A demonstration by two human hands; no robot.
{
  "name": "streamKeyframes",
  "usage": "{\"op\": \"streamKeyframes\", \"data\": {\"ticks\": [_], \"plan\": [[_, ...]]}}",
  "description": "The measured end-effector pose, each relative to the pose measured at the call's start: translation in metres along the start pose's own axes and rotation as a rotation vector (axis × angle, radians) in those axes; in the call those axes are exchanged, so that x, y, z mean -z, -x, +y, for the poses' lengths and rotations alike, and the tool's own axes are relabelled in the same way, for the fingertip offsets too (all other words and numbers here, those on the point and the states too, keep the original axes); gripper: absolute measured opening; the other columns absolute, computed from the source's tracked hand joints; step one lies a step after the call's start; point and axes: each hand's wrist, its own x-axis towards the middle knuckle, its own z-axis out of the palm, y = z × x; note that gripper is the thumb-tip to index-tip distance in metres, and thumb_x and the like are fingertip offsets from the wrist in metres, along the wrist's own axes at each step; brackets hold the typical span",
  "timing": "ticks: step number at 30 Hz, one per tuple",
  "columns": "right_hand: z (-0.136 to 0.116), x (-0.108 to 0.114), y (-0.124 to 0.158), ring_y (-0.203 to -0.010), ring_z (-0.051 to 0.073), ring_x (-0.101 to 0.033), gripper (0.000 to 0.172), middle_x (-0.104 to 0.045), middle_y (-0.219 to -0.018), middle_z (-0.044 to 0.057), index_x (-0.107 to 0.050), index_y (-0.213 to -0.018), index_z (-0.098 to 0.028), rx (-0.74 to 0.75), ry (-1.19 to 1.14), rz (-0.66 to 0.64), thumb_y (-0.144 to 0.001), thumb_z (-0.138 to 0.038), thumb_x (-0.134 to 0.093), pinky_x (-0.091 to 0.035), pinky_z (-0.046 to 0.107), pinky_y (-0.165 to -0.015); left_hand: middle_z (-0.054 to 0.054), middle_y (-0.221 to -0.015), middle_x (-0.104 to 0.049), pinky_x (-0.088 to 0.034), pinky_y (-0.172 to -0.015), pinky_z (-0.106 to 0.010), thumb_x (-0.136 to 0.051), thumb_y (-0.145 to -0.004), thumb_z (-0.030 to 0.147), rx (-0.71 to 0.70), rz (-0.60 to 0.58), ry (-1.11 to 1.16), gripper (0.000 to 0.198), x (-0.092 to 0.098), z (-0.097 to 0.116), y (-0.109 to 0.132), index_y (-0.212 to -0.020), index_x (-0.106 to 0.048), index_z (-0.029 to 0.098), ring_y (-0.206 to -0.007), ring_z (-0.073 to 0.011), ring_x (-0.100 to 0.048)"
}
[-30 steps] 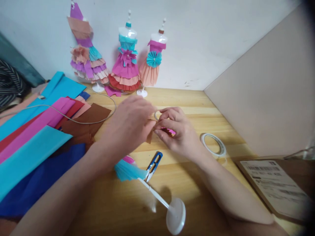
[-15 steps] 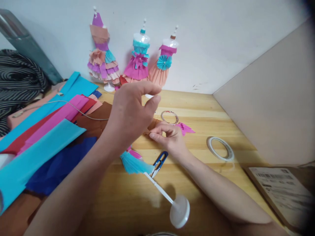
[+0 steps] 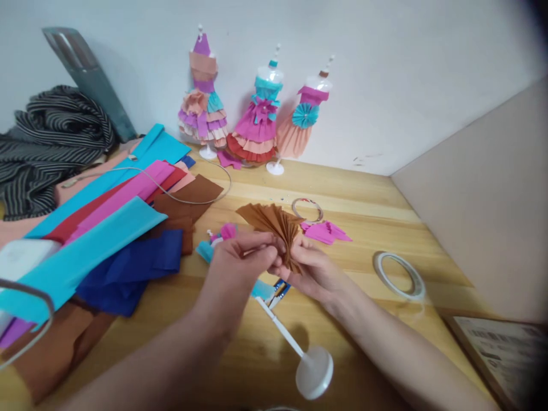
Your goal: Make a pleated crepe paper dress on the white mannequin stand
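Note:
A pleated piece of brown crepe paper (image 3: 274, 222) fans out above my two hands. My right hand (image 3: 314, 265) pinches it near its gathered lower part. My left hand (image 3: 246, 260) is closed at the other side of the gather, its thumb and fingertips pressed together at the paper. Beneath the hands lies a small dress stand (image 3: 285, 334) on its side, with a white pole and round base. Its turquoise paper skirt (image 3: 262, 290) is partly hidden by my left hand. Blue thread snips (image 3: 280, 291) lie beside the pole.
Three mannequins in paper dresses, one with a magenta skirt (image 3: 257, 123), stand along the wall. Crepe paper sheets, including a turquoise strip (image 3: 107, 240), pile up at left. Tape rolls (image 3: 400, 277), a pink paper scrap (image 3: 327, 232) and a cardboard parcel (image 3: 496, 354) are on the right.
My left hand has come down from above to the brown paper, which now shows as a spread fan. The view has shifted left, showing more of the paper pile.

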Motion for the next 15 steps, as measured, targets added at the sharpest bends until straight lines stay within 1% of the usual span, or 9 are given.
{"op": "streamKeyframes", "data": {"ticks": [2,3,5,6,7,9,10,12,15], "plan": [[0.0,-0.002,0.004,-0.054,0.007,-0.053,0.027,-0.061,-0.06,-0.001,-0.065,-0.065,-0.015,-0.053,0.048,0.016,-0.061,-0.032,-0.084,-0.043,0.018,-0.054,0.0,-0.066,-0.06,-0.049,-0.062,-0.024,-0.072,-0.059,0.016,-0.048,0.019,-0.01,0.003,0.0,-0.009,0.007,-0.06,-0.07,0.015,-0.061,-0.0103,-0.054],[0.0,-0.002,0.005,-0.051,0.007,-0.052,0.028,-0.061,-0.057,-0.001,-0.066,-0.064,-0.015,-0.077,0.072,0.02,-0.06,-0.034,-0.085,-0.041,0.018,-0.052,0.001,-0.066,-0.058,-0.048,-0.063,-0.024,-0.072,-0.06,0.016,-0.077,0.032,-0.038,0.002,0.002,-0.013,0.01,-0.058,-0.07,0.016,-0.062,-0.0105,-0.054],[0.001,-0.003,0.008,-0.047,0.007,-0.05,0.03,-0.06,-0.054,-0.001,-0.067,-0.064,-0.014,-0.13,0.109,0.024,-0.056,-0.036,-0.086,-0.039,0.018,-0.048,-0.001,-0.069,-0.057,-0.047,-0.066,-0.025,-0.07,-0.065,0.015,-0.128,0.039,-0.107,0.01,0.008,-0.02,0.014,-0.055,-0.071,0.018,-0.068,-0.0118,-0.054],[0.002,-0.004,0.008,-0.046,0.007,-0.05,0.031,-0.061,-0.053,-0.001,-0.067,-0.064,-0.014,-0.162,0.119,0.023,-0.055,-0.036,-0.086,-0.039,0.019,-0.048,-0.001,-0.072,-0.059,-0.048,-0.068,-0.025,-0.071,-0.065,0.016,-0.136,0.022,-0.119,0.008,0.012,-0.024,0.016,-0.058,-0.073,0.019,-0.071,-0.0129,-0.055],[0.003,-0.004,0.009,-0.047,0.007,-0.05,0.031,-0.061,-0.054,-0.001,-0.068,-0.065,-0.013,-0.193,0.123,0.021,-0.055,-0.036,-0.086,-0.04,0.019,-0.049,-0.002,-0.074,-0.06,-0.049,-0.069,-0.025,-0.071,-0.066,0.017,-0.153,0.051,-0.11,0.008,0.015,-0.028,0.019,-0.061,-0.074,0.021,-0.073,-0.0135,-0.056],[0.005,-0.006,0.011,-0.049,0.006,-0.052,0.031,-0.063,-0.057,0.0,-0.069,-0.066,-0.013,-0.257,0.126,0.016,-0.055,-0.036,-0.086,-0.04,0.018,-0.05,-0.003,-0.078,-0.063,-0.05,-0.072,-0.027,-0.074,-0.065,0.018,-0.106,0.065,-0.087,0.005,0.022,-0.034,0.024,-0.066,-0.077,0.022,-0.076,-0.015,-0.058],[0.005,-0.008,0.011,-0.049,0.006,-0.052,0.031,-0.063,-0.058,0.0,-0.069,-0.066,-0.013,-0.28,0.134,0.016,-0.056,-0.036,-0.086,-0.04,0.018,-0.05,-0.003,-0.079,-0.064,-0.052,-0.071,-0.028,-0.076,-0.063,0.019,-0.081,0.064,-0.033,0.009,0.024,-0.036,0.027,-0.071,-0.078,0.023,-0.076,-0.0158,-0.06],[0.006,-0.012,0.012,-0.049,0.005,-0.051,0.03,-0.062,-0.057,-0.001,-0.069,-0.066,-0.013,-0.304,0.168,0.02,-0.056,-0.035,-0.086,-0.038,0.017,-0.049,-0.003,-0.076,-0.066,-0.054,-0.072,-0.03,-0.077,-0.063,0.021,-0.041,0.052,0.033,0.008,0.026,-0.037,0.031,-0.071,-0.078,0.025,-0.074,-0.0169,-0.062],[0.006,-0.019,0.013,-0.046,0.004,-0.047,0.033,-0.06,-0.055,-0.002,-0.069,-0.063,-0.012,-0.326,0.214,0.027,-0.052,-0.037,-0.087,-0.032,0.017,-0.044,-0.003,-0.065,-0.068,-0.055,-0.069,-0.032,-0.079,-0.062,0.025,-0.014,-0.003,0.084,0.003,0.025,-0.033,0.033,-0.065,-0.078,0.026,-0.066,-0.0183,-0.062]]}}
